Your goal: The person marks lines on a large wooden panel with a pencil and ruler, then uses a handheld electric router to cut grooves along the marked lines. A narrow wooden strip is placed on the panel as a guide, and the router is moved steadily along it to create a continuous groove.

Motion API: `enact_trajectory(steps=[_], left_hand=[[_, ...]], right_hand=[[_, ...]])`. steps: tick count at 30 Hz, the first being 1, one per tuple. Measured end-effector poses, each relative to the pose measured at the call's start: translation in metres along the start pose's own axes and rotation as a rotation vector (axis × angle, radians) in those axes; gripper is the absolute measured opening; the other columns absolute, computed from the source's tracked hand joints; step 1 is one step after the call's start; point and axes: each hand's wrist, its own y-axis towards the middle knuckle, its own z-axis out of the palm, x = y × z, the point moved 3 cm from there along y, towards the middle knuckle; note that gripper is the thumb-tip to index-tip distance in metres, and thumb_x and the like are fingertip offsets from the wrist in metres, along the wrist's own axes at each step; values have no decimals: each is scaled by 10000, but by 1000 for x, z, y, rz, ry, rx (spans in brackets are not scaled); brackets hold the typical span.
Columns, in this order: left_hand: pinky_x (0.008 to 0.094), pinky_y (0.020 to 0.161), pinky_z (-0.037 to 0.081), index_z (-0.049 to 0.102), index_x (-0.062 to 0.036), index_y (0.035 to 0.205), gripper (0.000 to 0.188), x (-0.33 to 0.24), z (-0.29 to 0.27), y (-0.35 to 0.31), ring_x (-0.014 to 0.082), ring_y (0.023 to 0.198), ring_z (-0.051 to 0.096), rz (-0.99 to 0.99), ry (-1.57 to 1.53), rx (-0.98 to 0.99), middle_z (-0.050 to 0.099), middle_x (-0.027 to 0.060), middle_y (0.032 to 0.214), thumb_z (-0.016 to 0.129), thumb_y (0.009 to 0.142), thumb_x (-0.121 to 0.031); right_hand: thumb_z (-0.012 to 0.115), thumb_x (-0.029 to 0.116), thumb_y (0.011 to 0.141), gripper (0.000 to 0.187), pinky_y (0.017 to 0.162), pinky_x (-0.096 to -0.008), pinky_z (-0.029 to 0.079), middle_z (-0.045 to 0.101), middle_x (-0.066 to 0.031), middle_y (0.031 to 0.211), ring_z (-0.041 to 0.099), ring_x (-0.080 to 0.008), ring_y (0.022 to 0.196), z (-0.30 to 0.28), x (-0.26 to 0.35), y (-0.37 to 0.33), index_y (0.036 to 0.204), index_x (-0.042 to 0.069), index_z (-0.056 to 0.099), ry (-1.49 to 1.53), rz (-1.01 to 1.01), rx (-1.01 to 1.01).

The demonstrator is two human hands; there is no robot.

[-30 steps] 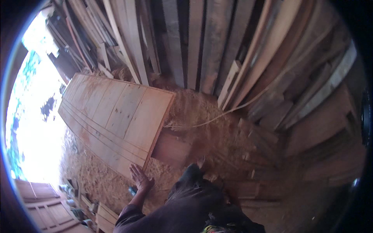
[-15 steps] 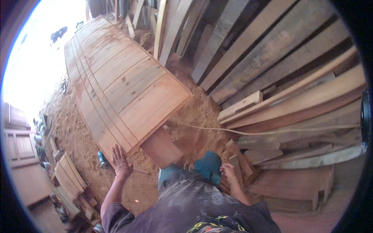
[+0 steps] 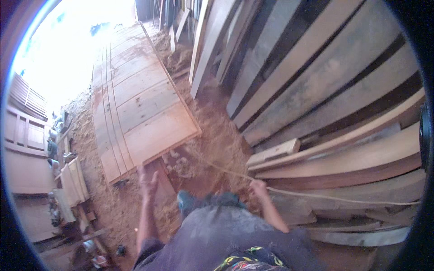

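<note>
A long wooden panel [image 3: 149,110] of joined planks lies ahead of me, with several thin grooves running lengthwise near its left side. My left hand [image 3: 148,184], smeared by motion, is at the panel's near edge with thumb and fingers apart; whether it touches the wood I cannot tell. Beneath that edge a reddish-brown board [image 3: 165,180] juts out towards me. To the right, my right hand [image 3: 259,189] is raised in front of my body with its fingers curled. A pale cord [image 3: 221,170] passes right at it; whether the fingers grip the cord is unclear.
Long planks [image 3: 312,95] lean in a dense row along the right. Sawdust [image 3: 217,122] covers the ground around the panel. Framed wooden panels [image 3: 27,153] stand at far left, near short offcuts [image 3: 74,185]. A small dark object [image 3: 120,249] lies at lower left.
My view has turned and shifted. My left hand has come off the panel's top at its near left corner, moving right along the near edge. My right hand now overlaps the cord.
</note>
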Motion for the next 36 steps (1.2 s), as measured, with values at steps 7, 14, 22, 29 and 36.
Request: enact_trajectory(steps=[7,14,22,29,36], left_hand=[[378,1031,552,371,-29,1594,718,-169,77,-42,307,1383,556,-266,-587,37,464,220,1579,714,964,-58],[353,991,557,516,-20,1502,547,-194,111,8,243,1166,690,-284,-624,16,676,180,1355,686,989,-106],[327,900,569,693,21,1265,331,-197,200,60,185,986,719,-268,-743,57,759,122,1093,683,948,-75],[352,863,570,737,13,1160,237,-211,235,153,209,947,728,-156,-779,-4,772,126,993,702,958,-107],[441,870,562,721,-26,1163,228,-209,209,236,341,978,734,-167,-395,-180,750,203,1007,679,968,-136]], right_hand=[[633,114,964,104,478,-281,506,714,-63,794,653,-133,616,-131,17,20,925,53,708,136,52,-302],[635,142,831,236,559,-400,508,699,-113,654,659,-212,619,-131,-82,76,627,67,727,-490,-89,12],[670,183,882,180,567,-352,526,722,-63,728,685,-168,666,-48,35,161,770,68,752,-374,18,246],[701,220,926,169,574,-310,541,742,-19,793,707,-129,707,-54,116,206,895,69,773,-392,29,64],[665,199,975,138,576,-299,551,728,-39,814,700,-135,708,-69,280,279,930,88,734,-393,-79,230]])
